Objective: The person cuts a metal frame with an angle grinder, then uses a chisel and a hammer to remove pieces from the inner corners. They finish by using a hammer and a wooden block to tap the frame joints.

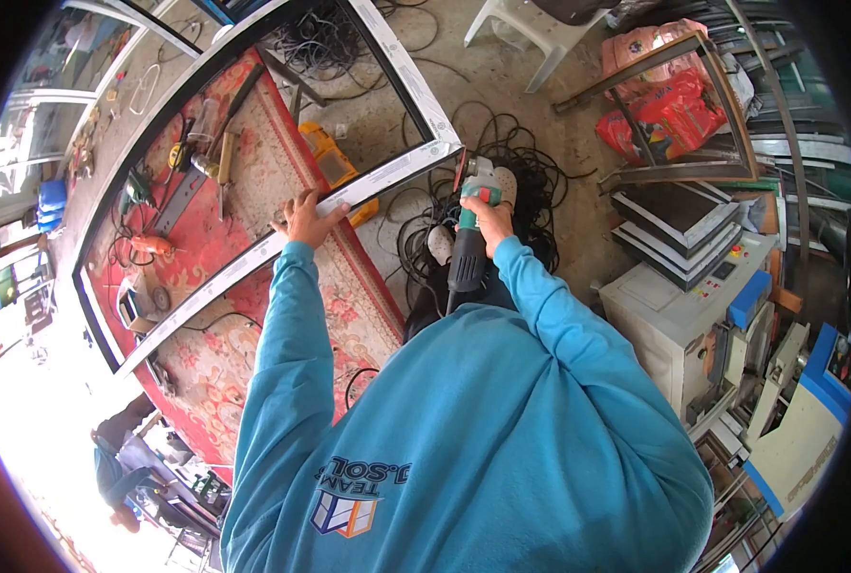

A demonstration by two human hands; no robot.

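The frame point(397, 170) lies across the table point(363, 315), jutting past its right edge; tools point(225, 158) lie on the table. Right of the table are the angle grinder point(468, 252) and, on the floor point(567, 138), a cable heap point(538, 210). Farther right of the table stands a machine point(647, 286).

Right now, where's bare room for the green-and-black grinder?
Free: red floral carpet between the blue left sleeve and the white frame bar under the left hand; grey concrete floor between the tangled black cables and the stacked dark panels. Crowded: carpet beyond the bar, with an orange tool and others; floor around the grinder.
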